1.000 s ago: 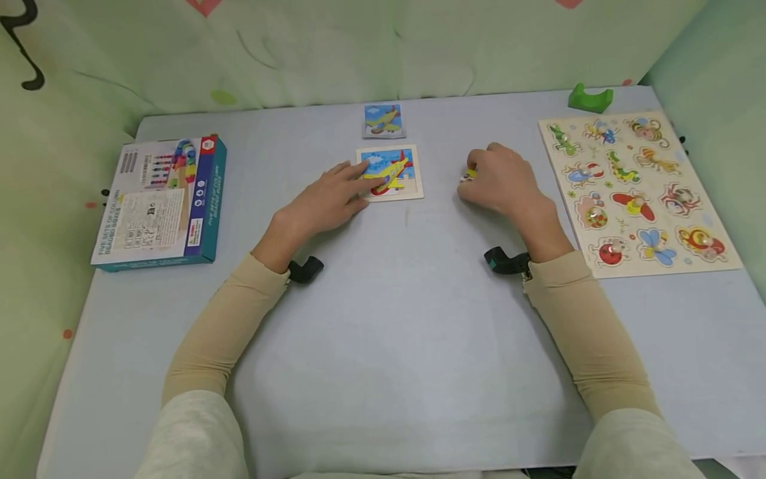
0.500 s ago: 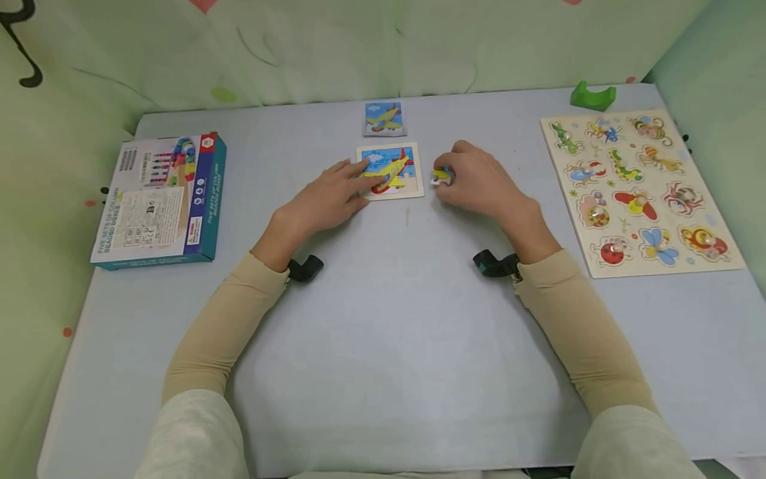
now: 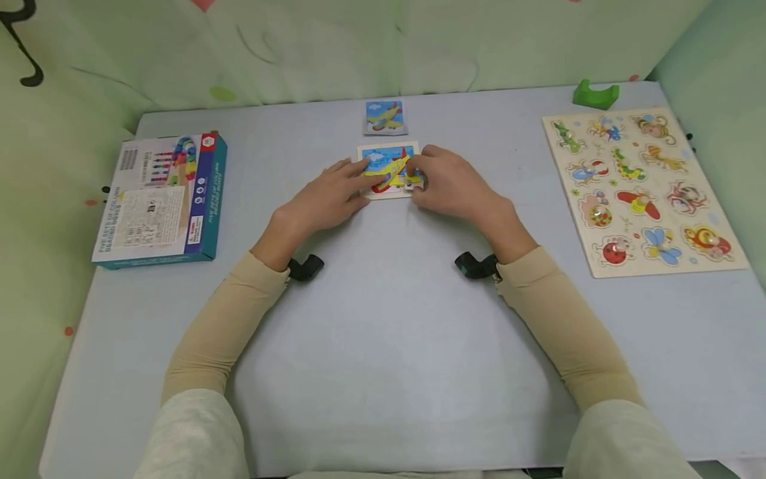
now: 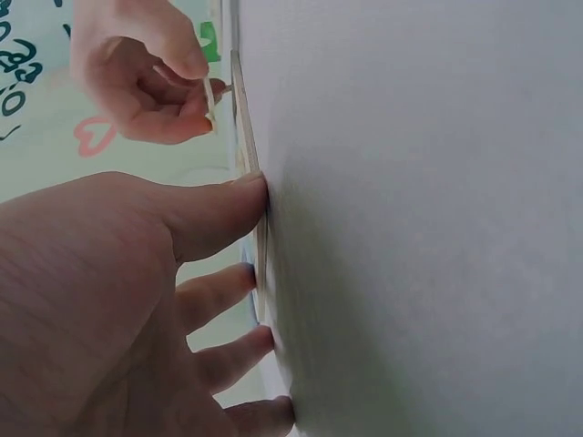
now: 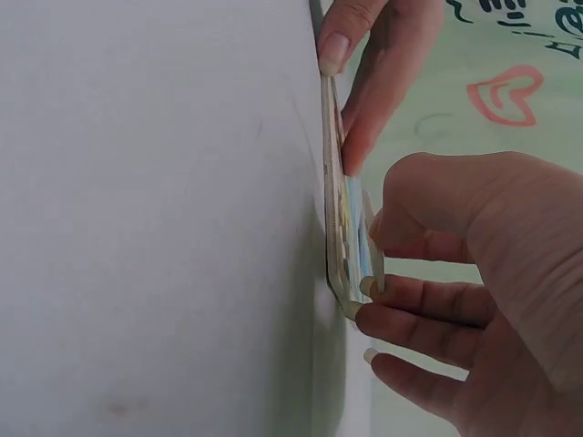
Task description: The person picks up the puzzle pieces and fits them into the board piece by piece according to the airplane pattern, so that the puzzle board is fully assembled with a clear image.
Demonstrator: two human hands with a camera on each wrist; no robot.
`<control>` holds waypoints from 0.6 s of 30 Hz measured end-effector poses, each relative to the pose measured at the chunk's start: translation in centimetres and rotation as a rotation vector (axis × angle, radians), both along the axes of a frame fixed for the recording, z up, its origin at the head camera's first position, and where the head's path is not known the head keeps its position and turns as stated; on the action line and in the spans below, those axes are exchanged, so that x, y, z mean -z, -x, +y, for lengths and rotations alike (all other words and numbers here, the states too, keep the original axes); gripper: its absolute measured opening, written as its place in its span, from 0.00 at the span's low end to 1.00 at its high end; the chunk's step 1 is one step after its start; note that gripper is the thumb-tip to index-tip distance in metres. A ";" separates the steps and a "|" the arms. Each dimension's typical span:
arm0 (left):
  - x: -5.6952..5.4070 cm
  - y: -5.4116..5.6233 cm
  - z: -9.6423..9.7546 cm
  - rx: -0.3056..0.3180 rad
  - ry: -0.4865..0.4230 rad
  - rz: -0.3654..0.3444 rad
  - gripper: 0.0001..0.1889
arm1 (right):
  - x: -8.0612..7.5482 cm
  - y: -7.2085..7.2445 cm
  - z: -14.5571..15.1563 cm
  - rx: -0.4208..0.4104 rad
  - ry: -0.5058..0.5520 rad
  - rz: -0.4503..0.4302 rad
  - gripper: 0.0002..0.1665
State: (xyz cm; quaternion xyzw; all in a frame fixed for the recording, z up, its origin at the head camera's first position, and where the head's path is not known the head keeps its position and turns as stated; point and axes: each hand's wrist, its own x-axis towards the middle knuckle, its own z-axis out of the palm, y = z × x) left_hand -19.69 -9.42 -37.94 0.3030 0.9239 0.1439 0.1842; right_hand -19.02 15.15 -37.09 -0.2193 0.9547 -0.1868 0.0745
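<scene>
A small wooden jigsaw board point(image 3: 389, 144) with a yellow airplane picture lies flat on the table. My left hand point(image 3: 329, 196) rests on its left side, fingers stretched over the picture and thumb at the near edge. Between thumb and fingers my right hand point(image 3: 451, 183) pinches a puzzle piece point(image 5: 378, 264), thin and seen edge-on in the right wrist view. In the head view this piece overlaps the board's lower right corner. The right wrist view has it tilted close over the board's surface. Right behind the board is a matching airplane picture card point(image 3: 385, 118).
To the left lies a bead-toy box point(image 3: 152, 199). A large wooden insect puzzle board point(image 3: 643, 193) covers the right side, with a green curved block point(image 3: 595, 96) behind it. Fabric walls point(image 3: 335, 53) stand along the back and sides of the table point(image 3: 383, 346).
My right hand has moved left with the puzzle piece, from beside the board to over its right side. The left hand has stayed in place on the board.
</scene>
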 end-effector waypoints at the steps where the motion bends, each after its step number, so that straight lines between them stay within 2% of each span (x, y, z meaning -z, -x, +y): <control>1: 0.0 0.0 0.0 0.002 -0.003 -0.001 0.27 | 0.0 0.0 -0.1 -0.008 0.000 0.005 0.20; 9: -0.2 0.0 0.2 0.012 -0.004 0.001 0.27 | 0.6 0.2 -0.4 -0.063 0.019 0.075 0.19; 18: -0.4 -0.2 0.1 0.009 0.002 -0.001 0.27 | 0.5 0.3 -0.9 -0.075 0.006 0.051 0.19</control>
